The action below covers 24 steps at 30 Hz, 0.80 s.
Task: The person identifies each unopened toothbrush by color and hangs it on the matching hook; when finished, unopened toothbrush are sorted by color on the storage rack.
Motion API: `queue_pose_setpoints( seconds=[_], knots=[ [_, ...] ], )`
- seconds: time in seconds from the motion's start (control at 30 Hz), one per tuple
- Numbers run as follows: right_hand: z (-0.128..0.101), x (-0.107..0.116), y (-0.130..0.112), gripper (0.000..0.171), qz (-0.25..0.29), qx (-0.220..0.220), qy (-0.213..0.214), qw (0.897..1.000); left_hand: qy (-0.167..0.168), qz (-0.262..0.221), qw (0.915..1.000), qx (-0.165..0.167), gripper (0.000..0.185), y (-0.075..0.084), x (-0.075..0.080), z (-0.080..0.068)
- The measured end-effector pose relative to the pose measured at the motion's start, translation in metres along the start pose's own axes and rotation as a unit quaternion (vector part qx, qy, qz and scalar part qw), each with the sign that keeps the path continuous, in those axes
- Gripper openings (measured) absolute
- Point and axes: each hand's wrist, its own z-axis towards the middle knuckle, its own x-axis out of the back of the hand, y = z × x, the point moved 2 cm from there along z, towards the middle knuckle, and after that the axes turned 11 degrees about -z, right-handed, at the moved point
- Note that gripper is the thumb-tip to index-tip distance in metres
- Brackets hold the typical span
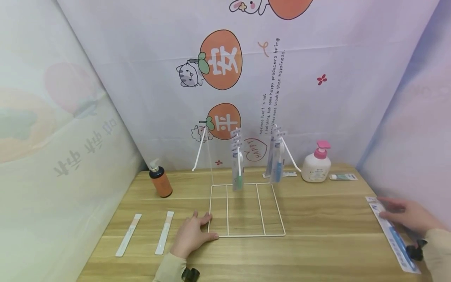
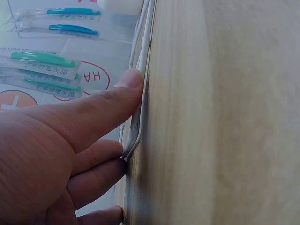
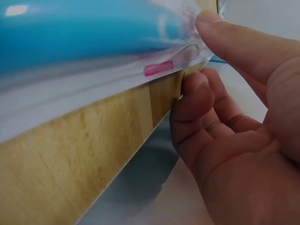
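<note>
Rack [image 1: 246, 235]: white wire, base flat on the table [image 1: 317, 250], two packs already hung on its pegs, a green one [image 1: 238, 172] and a blue one [image 1: 277, 166].

Left hand [image 1: 192, 235]: fingers relaxed and flat, thumb [image 2: 117, 101] pressed on the base's near-left corner, steadying it.

Right hand [image 1: 408, 215]: at the table's right edge, thumb [image 3: 234, 37] on top and fingers under the far end of a blue toothbrush pack [image 1: 392, 235], pinching it. Pack still lies flat, long axis running from near edge toward the wall, angled slightly left.

Outstanding, by my reckoning: this pack and two pale ones [image 1: 146, 234] at left remain unhung.

Also present: orange bottle [image 1: 160, 182], white pump bottle [image 1: 316, 164], small tube [image 1: 343, 177].
</note>
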Motion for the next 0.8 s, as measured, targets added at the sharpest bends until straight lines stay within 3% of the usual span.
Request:
queue_pose_setpoints(
  seconds=[0.5,0.63,0.8],
  knots=[
    [-0.001,-0.001,-0.007,0.084,-0.009,-0.074,-0.027,0.997,-0.003,-0.002,1.0000,0.007,0.076,-0.001,-0.001,0.000],
    [-0.003,0.004,-0.016,0.080,-0.013,-0.066,-0.001,0.998,-0.004,-0.002,1.0000,0.008,0.076,-0.001,-0.001,0.001],
    [-0.006,0.017,-0.042,0.069,-0.023,-0.030,0.084,0.996,-0.002,0.002,1.0000,0.008,0.076,0.000,0.000,0.000]
  ],
)
